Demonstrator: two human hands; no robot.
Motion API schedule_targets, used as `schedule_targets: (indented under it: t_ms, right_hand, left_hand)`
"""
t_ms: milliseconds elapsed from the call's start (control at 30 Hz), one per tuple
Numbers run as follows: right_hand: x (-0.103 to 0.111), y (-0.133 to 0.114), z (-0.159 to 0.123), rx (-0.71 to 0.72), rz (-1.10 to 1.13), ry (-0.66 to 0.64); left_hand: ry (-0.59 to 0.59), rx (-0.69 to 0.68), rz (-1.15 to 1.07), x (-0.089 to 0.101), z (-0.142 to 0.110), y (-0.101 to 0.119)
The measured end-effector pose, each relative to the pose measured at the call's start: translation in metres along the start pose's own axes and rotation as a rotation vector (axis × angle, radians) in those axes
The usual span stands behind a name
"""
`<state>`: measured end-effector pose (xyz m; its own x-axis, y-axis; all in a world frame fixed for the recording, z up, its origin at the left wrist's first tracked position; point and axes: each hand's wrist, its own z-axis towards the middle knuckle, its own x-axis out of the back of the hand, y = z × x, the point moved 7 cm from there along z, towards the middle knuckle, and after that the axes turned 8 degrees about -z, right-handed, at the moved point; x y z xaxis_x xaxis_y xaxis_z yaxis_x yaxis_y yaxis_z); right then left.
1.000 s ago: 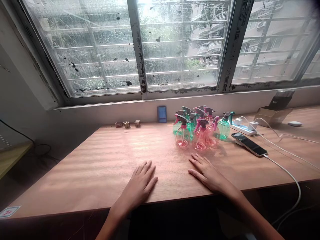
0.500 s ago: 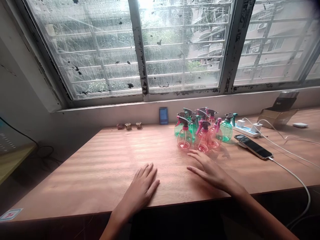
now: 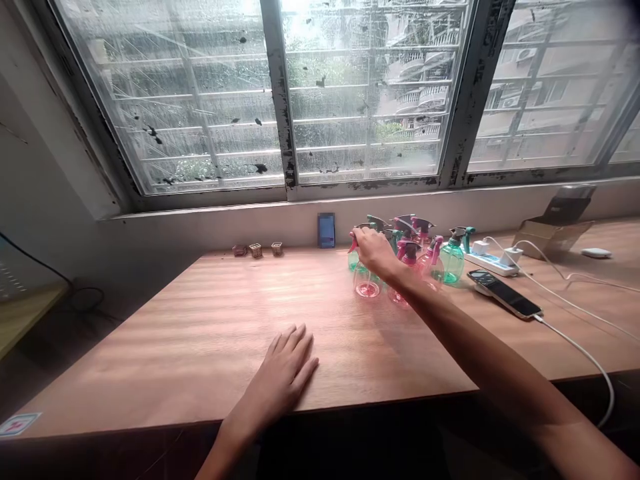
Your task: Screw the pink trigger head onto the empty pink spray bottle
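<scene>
My right hand (image 3: 374, 250) is at the head of a clear pink spray bottle (image 3: 367, 288), its fingers closed around the top and hiding most of the trigger head. The bottle stands upright on the wooden table (image 3: 200, 360), at the front left of a cluster of several pink and green bottles. A second pink spray bottle (image 3: 399, 295) is just right of it, partly behind my forearm. At the cluster's right end stands a green spray bottle (image 3: 453, 260). My left hand (image 3: 287, 367) rests flat near the table's front edge, fingers stretched out, holding nothing.
Three small woven-looking baskets (image 3: 256, 251) sit at the back left. A blue-screened device (image 3: 327, 230) leans on the wall. To the right are a phone (image 3: 505, 293) on a white cable, a power strip (image 3: 493, 263) with chargers and an open cardboard box (image 3: 553, 233).
My right hand has moved up and forward from the tabletop onto the head of the front-left pink spray bottle and closed there. My left hand has stayed in place.
</scene>
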<state>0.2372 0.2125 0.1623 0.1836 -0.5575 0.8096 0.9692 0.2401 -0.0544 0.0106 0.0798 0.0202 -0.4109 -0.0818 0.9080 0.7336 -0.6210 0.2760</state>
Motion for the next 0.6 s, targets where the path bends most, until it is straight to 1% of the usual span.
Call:
schedule_targets:
  t_ms: [67, 100, 133, 200, 267, 300, 333, 367, 400, 433, 500, 533, 567, 600]
  right_hand:
    - [0.008, -0.011, -0.005, 0.034, 0.044, -0.003]
    - [0.014, -0.018, -0.011, 0.055, 0.065, 0.002]
    - [0.022, -0.025, -0.018, 0.072, 0.093, 0.014]
    - [0.041, -0.039, -0.037, 0.09, 0.182, 0.053]
    - [0.059, -0.05, -0.059, 0.078, 0.473, 0.086]
    - [0.064, -0.052, -0.07, 0.038, 0.593, 0.079]
    - [0.068, -0.053, -0.08, -0.01, 0.671, 0.077]
    - [0.072, -0.053, -0.09, -0.051, 0.718, 0.078]
    - [0.074, -0.052, -0.099, -0.077, 0.753, 0.074]
    - [0.077, -0.05, -0.107, -0.078, 0.785, 0.061]
    - [0.085, -0.049, -0.12, 0.018, 0.834, 0.008]
    - [0.092, -0.049, -0.126, 0.115, 0.843, -0.024]
    - [0.099, -0.049, -0.132, 0.223, 0.842, -0.065]
    - [0.11, -0.047, -0.138, 0.332, 0.862, -0.073]
  left_hand:
    - [0.069, -0.015, -0.004, 0.009, 0.0, 0.012]
    - [0.134, -0.02, -0.007, 0.015, 0.0, 0.019]
    - [0.238, -0.031, -0.019, 0.024, 0.0, 0.028]
    - [0.382, -0.064, -0.022, 0.032, 0.004, 0.044]
    - [0.516, -0.069, -0.015, 0.036, 0.011, 0.054]
    - [0.594, -0.08, -0.035, 0.037, 0.014, 0.056]
    - [0.64, -0.089, -0.068, 0.038, 0.017, 0.058]
    - [0.655, -0.094, -0.105, 0.038, 0.021, 0.058]
    - [0.638, -0.097, -0.138, 0.038, 0.024, 0.058]
    - [0.59, -0.091, -0.176, 0.037, 0.027, 0.059]
    - [0.417, -0.086, -0.316, 0.036, 0.03, 0.061]
    - [0.27, -0.103, -0.467, 0.033, 0.03, 0.065]
    - [0.07, -0.136, -0.673, 0.026, 0.029, 0.072]
    - [-0.152, -0.173, -0.904, 0.018, 0.024, 0.082]
